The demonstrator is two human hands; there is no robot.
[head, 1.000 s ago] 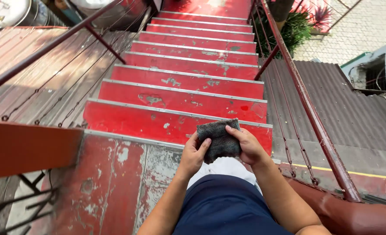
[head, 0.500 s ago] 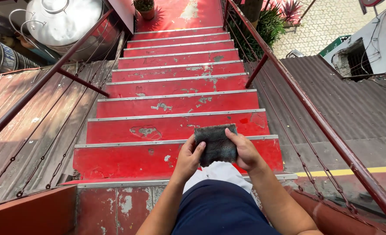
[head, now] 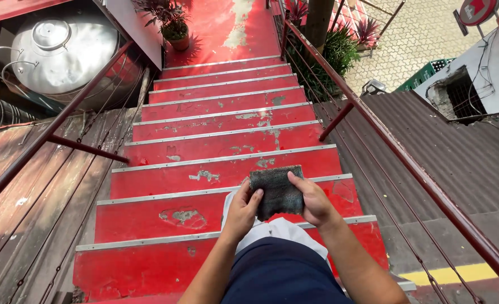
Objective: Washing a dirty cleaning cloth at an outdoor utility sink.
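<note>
Held: dark grey rectangular scouring pad (head: 276, 191), gripped by left hand (head: 241, 211) and right hand (head: 313, 200).
Progress: red painted stairs (head: 227, 163) not yet touched by pad.

Strong daylight floods the red stairs (head: 221, 141), saturating the paint. The metal step edges glare white, and the steel tank (head: 64, 56) shows bright highlights. Railings throw thin hard shadows. Focus is sharp throughout; the wide lens bends lines near the edges.

stairs: red painted steps (head: 227, 143), metal-edged, paint chipped in patches
landing at far end: red, worn bare strip down middle (head: 238, 25)
on landing, left edge: potted plant (head: 173, 28)
</note>
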